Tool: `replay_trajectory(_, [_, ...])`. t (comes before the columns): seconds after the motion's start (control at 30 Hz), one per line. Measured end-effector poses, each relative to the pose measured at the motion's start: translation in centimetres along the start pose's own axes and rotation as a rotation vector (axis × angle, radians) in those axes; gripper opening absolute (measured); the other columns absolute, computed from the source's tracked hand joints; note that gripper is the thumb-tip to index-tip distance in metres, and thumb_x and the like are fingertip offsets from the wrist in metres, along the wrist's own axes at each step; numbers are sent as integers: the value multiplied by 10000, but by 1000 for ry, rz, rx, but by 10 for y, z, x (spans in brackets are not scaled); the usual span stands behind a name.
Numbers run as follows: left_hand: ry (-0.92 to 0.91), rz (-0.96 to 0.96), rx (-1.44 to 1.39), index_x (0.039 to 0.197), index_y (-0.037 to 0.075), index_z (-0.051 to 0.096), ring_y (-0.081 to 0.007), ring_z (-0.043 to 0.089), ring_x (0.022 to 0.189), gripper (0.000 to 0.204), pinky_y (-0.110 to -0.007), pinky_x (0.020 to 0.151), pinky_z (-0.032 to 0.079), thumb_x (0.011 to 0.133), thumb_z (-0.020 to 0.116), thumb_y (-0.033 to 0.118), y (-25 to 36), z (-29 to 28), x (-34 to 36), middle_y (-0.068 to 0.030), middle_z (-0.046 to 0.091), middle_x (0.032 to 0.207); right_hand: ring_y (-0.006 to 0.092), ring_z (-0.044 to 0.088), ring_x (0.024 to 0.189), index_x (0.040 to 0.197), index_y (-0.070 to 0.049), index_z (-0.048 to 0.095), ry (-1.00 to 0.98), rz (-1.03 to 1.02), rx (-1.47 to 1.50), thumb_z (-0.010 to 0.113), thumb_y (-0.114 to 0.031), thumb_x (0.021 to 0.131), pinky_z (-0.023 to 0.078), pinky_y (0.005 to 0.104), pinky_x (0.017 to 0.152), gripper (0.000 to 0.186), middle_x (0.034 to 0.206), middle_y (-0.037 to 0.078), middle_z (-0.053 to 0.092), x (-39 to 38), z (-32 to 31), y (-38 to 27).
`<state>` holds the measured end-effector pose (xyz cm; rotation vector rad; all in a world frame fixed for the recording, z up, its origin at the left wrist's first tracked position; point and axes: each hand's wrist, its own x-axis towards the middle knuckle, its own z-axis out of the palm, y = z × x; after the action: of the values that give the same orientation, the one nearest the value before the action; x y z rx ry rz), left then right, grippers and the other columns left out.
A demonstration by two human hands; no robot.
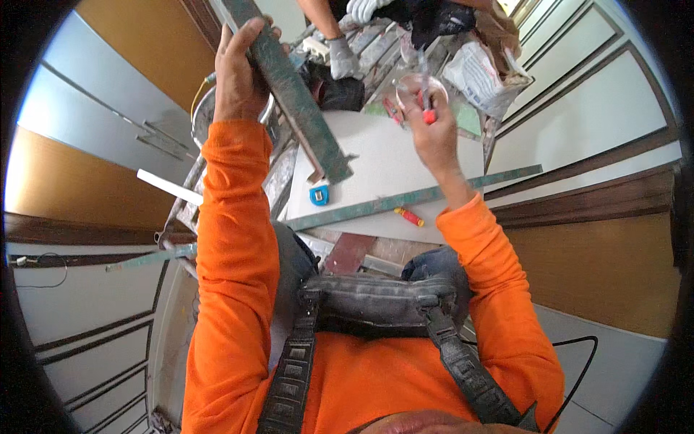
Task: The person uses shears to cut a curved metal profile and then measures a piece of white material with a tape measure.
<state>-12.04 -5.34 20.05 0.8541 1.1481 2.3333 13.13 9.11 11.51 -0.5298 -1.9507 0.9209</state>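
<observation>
My left hand is wrapped around a long green-and-grey bar, raised and slanting down toward the middle. My right hand grips a slim tool with a red-ended handle; its grey upper part points away from me, and its exact kind is unclear. Beneath both hands lies a white board. On it are a blue tape measure, close to the bar's lower end, and a small red-and-yellow screwdriver. Between these two runs a long green strip, crossing the board.
Opposite me is a co-worker's gloved hand, with another white glove farther back. A white sack stands far right. A bucket is beyond my left forearm, and a round container behind my right hand. Panelled doors flank the space.
</observation>
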Motion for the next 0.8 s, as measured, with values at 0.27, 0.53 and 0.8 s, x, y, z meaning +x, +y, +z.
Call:
replay_trajectory(0.27, [-197, -137, -117, 1381, -7, 508, -196, 593, 821, 651, -333, 718, 509, 1080, 334, 543, -12, 3, 1, -104, 629, 959, 257, 681, 677, 1030, -54, 699, -305, -501, -294, 794, -95, 788, 541, 367, 618, 262, 817, 104, 691, 39, -17, -48])
replay_trajectory(0.53, [-151, -140, -133, 1435, 20, 498, -147, 533, 726, 655, -278, 626, 470, 1083, 336, 548, -12, 9, -5, -63, 585, 875, 211, 668, 643, 1010, -13, 724, -237, -438, 125, 755, -192, 924, 526, 303, 606, 201, 756, 83, 679, 76, -29, -160])
replay_trajectory(0.8, [-16, -142, 163, 1381, 63, 575, -130, 560, 623, 646, -269, 558, 473, 1076, 324, 574, -2, 5, 0, -40, 621, 802, 372, 694, 649, 914, -25, 649, -348, -416, -262, 714, -249, 950, 512, 419, 537, 237, 679, 185, 661, 73, -2, -139])
